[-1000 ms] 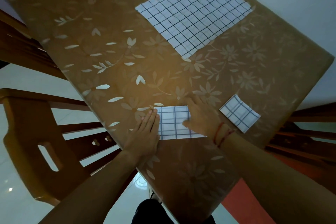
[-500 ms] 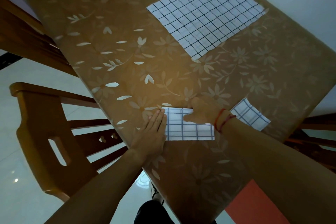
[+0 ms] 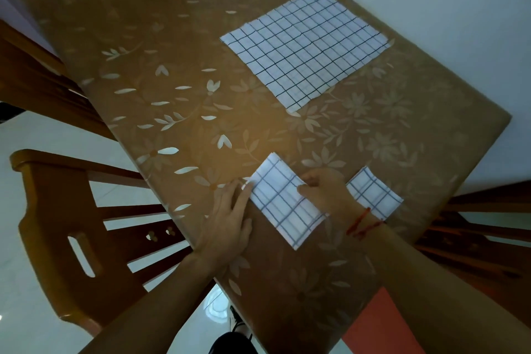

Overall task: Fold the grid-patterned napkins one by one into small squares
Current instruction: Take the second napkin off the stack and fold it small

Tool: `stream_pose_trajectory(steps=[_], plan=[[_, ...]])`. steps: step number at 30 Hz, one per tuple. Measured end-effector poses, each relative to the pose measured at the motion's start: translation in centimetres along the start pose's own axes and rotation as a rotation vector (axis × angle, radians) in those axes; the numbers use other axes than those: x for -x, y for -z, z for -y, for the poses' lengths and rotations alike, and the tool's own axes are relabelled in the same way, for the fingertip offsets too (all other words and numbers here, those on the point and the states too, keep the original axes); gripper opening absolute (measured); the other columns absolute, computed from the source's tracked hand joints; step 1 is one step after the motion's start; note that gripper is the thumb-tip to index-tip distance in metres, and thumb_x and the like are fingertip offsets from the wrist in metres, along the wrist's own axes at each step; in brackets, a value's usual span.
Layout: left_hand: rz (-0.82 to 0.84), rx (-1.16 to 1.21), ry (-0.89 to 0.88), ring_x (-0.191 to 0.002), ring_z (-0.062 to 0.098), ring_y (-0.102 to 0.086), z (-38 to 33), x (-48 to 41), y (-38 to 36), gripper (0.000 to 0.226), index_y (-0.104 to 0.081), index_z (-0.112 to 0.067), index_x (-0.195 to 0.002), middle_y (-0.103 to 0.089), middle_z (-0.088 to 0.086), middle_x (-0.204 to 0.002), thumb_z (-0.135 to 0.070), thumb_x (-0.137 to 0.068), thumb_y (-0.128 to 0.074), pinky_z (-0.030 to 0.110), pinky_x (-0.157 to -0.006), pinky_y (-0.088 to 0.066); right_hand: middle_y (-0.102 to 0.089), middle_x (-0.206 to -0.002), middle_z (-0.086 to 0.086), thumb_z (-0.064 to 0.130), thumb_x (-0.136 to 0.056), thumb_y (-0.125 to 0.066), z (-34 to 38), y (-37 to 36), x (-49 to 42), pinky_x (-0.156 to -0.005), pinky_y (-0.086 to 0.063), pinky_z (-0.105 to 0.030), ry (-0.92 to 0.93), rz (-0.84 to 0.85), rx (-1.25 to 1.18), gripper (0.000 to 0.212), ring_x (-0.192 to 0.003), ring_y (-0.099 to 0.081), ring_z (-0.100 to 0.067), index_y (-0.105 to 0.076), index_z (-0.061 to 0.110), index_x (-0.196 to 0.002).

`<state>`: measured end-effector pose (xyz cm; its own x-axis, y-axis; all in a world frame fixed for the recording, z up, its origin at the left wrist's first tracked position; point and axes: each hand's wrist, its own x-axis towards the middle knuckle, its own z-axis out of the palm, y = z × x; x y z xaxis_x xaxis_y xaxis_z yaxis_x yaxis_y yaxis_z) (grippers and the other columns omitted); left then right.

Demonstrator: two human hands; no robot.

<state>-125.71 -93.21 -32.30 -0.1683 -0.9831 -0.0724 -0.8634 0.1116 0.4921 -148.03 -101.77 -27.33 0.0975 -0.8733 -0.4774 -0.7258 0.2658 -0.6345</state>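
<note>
A grid-patterned napkin folded into a narrow strip (image 3: 283,200) lies slanted near the table's front edge. My left hand (image 3: 230,217) lies flat with straight fingers, its fingertips on the strip's left edge. My right hand (image 3: 323,190) has curled fingers pinching the strip's right long edge near its middle. A small folded square napkin (image 3: 373,192) rests just right of my right hand, partly hidden by my wrist. A large unfolded grid napkin (image 3: 306,47) lies flat farther back.
The table (image 3: 172,66) has a brown flower-patterned cover; its right edge runs along a white wall. A wooden chair (image 3: 57,224) stands at the left below the table edge, and another chair (image 3: 474,224) shows at the right.
The strip has turned from level to slanted, its far end swung away from me. My right hand went from pressing on it to pinching its edge. My left hand stays on the left end.
</note>
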Motion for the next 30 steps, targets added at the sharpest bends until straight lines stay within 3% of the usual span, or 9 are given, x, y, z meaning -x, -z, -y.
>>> stream_pose_trajectory(steps=[3, 6, 9, 12, 14, 20, 24, 28, 30], plan=[[-0.031, 0.148, 0.036, -0.135, 0.016, -0.031, -1.4, 0.6, 0.8, 0.073, -0.014, -0.044, -0.146, -0.034, -0.003, -0.149, -0.022, -0.091, -0.056, 0.031, -0.106, -0.029, -0.058, -0.064, -0.013, 0.003, -0.080, -0.067, -0.4, 0.3, 1.3, -0.060, -0.044, -0.025, -0.062, -0.082, -0.251, 0.022, -0.062, -0.055, -0.016, -0.056, -0.002, -0.062], [-0.013, 0.331, 0.003, -0.123, -0.012, -0.031, -2.8, 1.2, 1.4, 0.071, -0.017, -0.062, -0.136, -0.035, -0.025, -0.140, -0.022, -0.094, -0.057, 0.010, -0.100, -0.028, -0.050, -0.050, 0.006, -0.001, -0.079, -0.067, -0.4, 0.3, 2.7, -0.056, -0.042, -0.023, -0.134, -0.131, -0.494, 0.039, -0.053, -0.051, -0.009, -0.048, 0.011, -0.048], [-0.085, 0.446, -0.052, -0.116, -0.032, -0.027, -4.3, 1.5, 2.1, 0.068, -0.031, -0.055, -0.132, -0.036, -0.037, -0.130, -0.012, -0.091, -0.063, -0.007, -0.090, -0.025, -0.063, -0.058, 0.004, 0.002, -0.081, -0.069, -0.6, 0.1, 3.8, -0.069, -0.056, -0.038, -0.202, -0.113, -0.655, 0.039, -0.067, -0.063, -0.020, -0.061, 0.019, -0.047], [-0.152, 0.528, -0.031, -0.117, -0.026, -0.037, -5.2, 1.5, 2.9, 0.061, -0.043, -0.049, -0.128, -0.044, -0.045, -0.122, -0.009, -0.088, -0.065, -0.004, -0.090, -0.030, -0.072, -0.093, -0.021, 0.004, -0.084, -0.068, -0.1, 0.7, 4.7, -0.082, -0.056, -0.055, -0.232, -0.065, -0.757, 0.008, -0.090, -0.068, -0.040, -0.073, -0.001, -0.087], [-0.176, 0.569, -0.036, -0.116, -0.020, -0.044, -5.7, 1.5, 3.4, 0.056, -0.048, -0.049, -0.123, -0.049, -0.048, -0.117, -0.010, -0.088, -0.066, 0.001, -0.091, -0.036, -0.070, -0.099, -0.026, 0.003, -0.085, -0.066, 0.2, 1.0, 5.1, -0.080, -0.056, -0.056, -0.249, -0.055, -0.800, 0.017, -0.092, -0.068, -0.042, -0.069, -0.008, -0.098], [-0.268, 0.410, -0.124, -0.119, -0.020, -0.039, -5.3, 1.5, 2.7, 0.042, -0.065, -0.028, -0.113, -0.054, -0.018, -0.124, -0.002, -0.081, -0.073, -0.001, -0.094, -0.031, -0.074, -0.088, -0.019, -0.001, -0.084, -0.066, -0.7, 0.4, 5.6, -0.078, -0.058, -0.054, -0.240, -0.062, -0.828, 0.010, -0.085, -0.070, -0.039, -0.074, 0.003, -0.080], [-0.294, 0.173, -0.210, -0.123, 0.018, -0.046, -3.7, 2.1, 0.6, 0.024, -0.073, -0.014, -0.108, -0.057, 0.009, -0.130, -0.017, -0.084, -0.070, 0.024, -0.100, -0.040, -0.073, -0.095, -0.013, 0.010, -0.077, -0.073, -2.1, -1.3, 5.3, -0.082, -0.057, -0.050, -0.215, -0.073, -0.692, 0.004, -0.090, -0.069, -0.032, -0.074, 0.010, -0.080], [-0.274, 0.106, -0.263, -0.101, 0.016, -0.057, -2.8, 2.9, -1.0, 0.026, -0.076, -0.010, -0.093, -0.072, 0.004, -0.101, -0.021, -0.083, -0.055, 0.033, -0.088, -0.048, -0.066, -0.090, 0.007, 0.002, -0.081, -0.069, -3.1, -2.7, 6.0, -0.074, -0.054, -0.032, -0.177, -0.108, -0.463, 0.026, -0.086, -0.063, -0.015, -0.063, 0.028, -0.083], [-0.253, 0.133, -0.207, -0.096, 0.014, -0.059, -2.4, 3.3, -1.4, 0.021, -0.076, -0.009, -0.090, -0.074, 0.004, -0.095, -0.014, -0.078, -0.059, 0.029, -0.088, -0.046, -0.065, -0.094, 0.004, 0.001, -0.087, -0.061, -4.1, -3.2, 6.4, -0.065, -0.053, -0.030, -0.174, -0.051, -0.500, 0.026, -0.084, -0.063, -0.014, -0.060, 0.027, -0.091]])
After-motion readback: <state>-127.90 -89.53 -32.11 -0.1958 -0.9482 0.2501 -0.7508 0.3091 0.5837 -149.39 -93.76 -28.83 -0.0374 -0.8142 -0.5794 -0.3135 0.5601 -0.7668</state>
